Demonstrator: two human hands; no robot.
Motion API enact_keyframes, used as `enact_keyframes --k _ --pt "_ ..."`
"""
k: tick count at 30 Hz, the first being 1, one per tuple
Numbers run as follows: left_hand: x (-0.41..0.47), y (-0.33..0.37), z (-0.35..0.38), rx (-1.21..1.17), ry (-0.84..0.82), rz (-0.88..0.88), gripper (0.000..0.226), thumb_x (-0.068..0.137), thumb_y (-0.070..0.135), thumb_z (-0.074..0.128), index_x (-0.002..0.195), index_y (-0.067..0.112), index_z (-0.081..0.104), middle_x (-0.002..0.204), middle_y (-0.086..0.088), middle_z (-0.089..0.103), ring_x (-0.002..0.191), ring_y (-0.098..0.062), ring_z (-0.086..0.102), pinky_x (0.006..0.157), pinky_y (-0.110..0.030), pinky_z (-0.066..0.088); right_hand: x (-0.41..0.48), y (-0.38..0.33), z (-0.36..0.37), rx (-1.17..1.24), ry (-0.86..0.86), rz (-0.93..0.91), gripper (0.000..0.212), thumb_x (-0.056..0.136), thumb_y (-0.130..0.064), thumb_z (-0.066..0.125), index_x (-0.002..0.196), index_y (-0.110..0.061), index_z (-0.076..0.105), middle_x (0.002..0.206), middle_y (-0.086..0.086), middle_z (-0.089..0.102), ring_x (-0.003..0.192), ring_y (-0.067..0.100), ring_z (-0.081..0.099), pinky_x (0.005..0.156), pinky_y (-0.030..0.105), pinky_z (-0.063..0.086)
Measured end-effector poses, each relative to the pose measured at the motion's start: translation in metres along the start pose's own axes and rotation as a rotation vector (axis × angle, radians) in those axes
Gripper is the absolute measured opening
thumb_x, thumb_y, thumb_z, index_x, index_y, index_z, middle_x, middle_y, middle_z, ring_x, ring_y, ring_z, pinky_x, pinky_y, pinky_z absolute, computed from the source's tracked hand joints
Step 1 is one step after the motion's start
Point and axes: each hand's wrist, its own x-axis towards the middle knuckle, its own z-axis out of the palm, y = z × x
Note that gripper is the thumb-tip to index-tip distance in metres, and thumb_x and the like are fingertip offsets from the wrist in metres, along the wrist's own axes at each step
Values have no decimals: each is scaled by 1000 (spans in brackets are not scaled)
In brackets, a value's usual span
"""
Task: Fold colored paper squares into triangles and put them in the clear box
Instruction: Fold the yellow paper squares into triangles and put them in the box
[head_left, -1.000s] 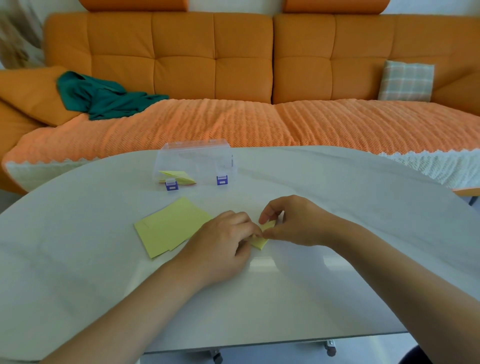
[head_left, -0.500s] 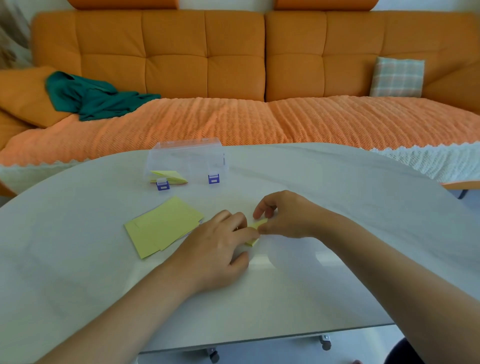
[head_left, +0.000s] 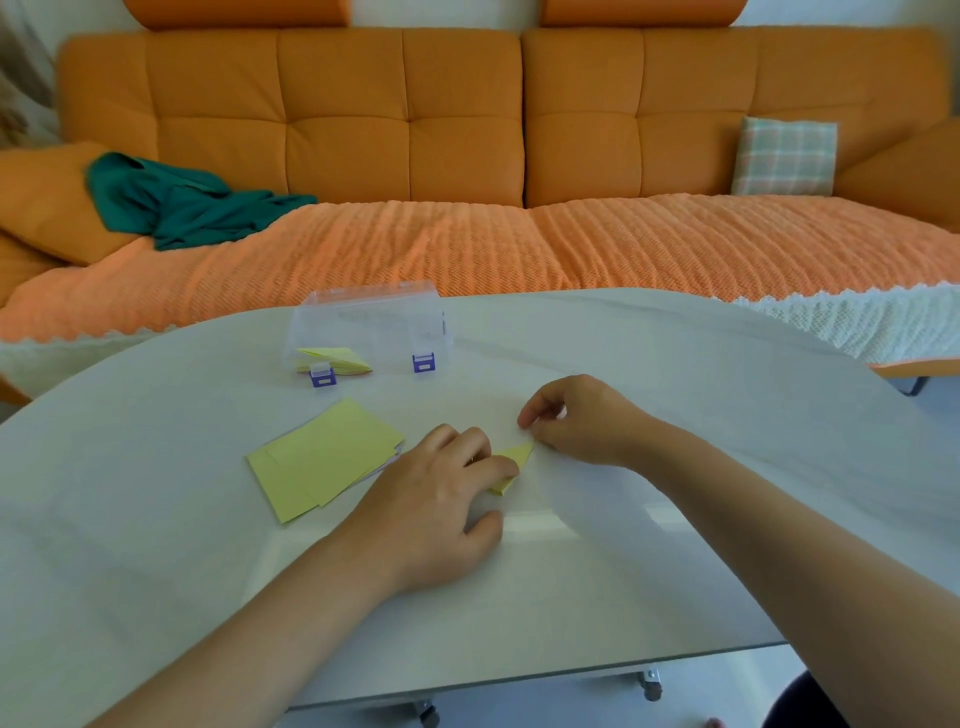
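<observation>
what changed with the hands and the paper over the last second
The right hand eased back off the folded yellow triangle, so its pointed tip now shows between the hands; whether a finger still touches the tip is unclear. The left hand keeps pressing the triangle onto the table. The stack of yellow squares and the clear box stayed put.

Orange sofa (head_left: 405, 124) behind the white table (head_left: 675, 415). Green cloth (head_left: 182, 205) at sofa left; checked cushion (head_left: 784, 156) at right.
</observation>
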Motion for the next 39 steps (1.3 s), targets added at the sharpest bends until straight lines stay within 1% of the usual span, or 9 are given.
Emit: enact_keyframes --k 2,4,9,14,23,27,32,36,39 --pt "2 3 0 10 -2 -7 45 87 47 42 129 36 54 108 12 45 101 -13 40 80 -20 28 -3 0 3 11 -45 -7 7 85 -32 68 90 -38 69 89 -14 63 84 7 62 71 21 50" --pt "3 6 1 26 -2 -18 46 89 48 44 134 38 51 109 11 44 102 -14 39 78 -20 25 -4 -2 6 -30 -59 -9 15 79 -37 77 91 -37 68 85 -14 61 76 5 58 68 21 46" --pt "1 9 1 -63 -17 -48 42 92 43 48 133 37 52 112 10 44 109 -12 36 88 -21 32 -2 -7 6 -10 -50 29 18 77 -30 82 86 -34 67 79 -12 60 69 6 57 63 21 43" --pt "-11 9 -2 -188 -19 -74 35 91 35 54 126 33 58 117 13 43 115 -7 35 97 -31 41 -3 -9 5 18 -64 47 17 77 -28 83 86 -32 70 75 -12 60 66 6 56 61 20 42" --pt "-29 5 -6 -263 -67 -84 35 93 34 55 127 40 56 136 23 37 131 5 29 105 -17 31 -4 -8 7 -2 -55 39 15 77 -29 82 83 -34 69 73 -12 59 64 5 55 60 22 43" --pt "-31 5 -7 -246 -79 -81 36 94 38 54 129 41 55 143 23 33 133 5 27 106 -18 30 -4 -8 7 -3 -57 34 14 78 -29 81 85 -34 69 75 -11 60 65 6 56 61 22 44" --pt "-24 3 -7 -216 -21 -87 23 92 51 54 111 39 58 124 23 45 118 -1 40 96 -27 40 -5 -8 8 -15 -63 19 12 80 -29 78 86 -35 69 78 -11 58 67 7 55 62 22 44" --pt "-4 3 -1 -218 72 -121 38 88 46 65 122 32 58 116 14 50 109 -9 41 94 -27 37 -8 -8 9 -32 -49 2 11 80 -31 75 87 -36 68 79 -12 58 69 6 56 64 23 47" --pt "5 -2 1 -221 92 -128 38 86 45 68 121 32 61 114 13 55 107 -11 43 94 -31 40 -12 -8 11 -86 -12 -47 11 81 -34 71 91 -38 69 84 -13 59 75 5 57 70 26 52"
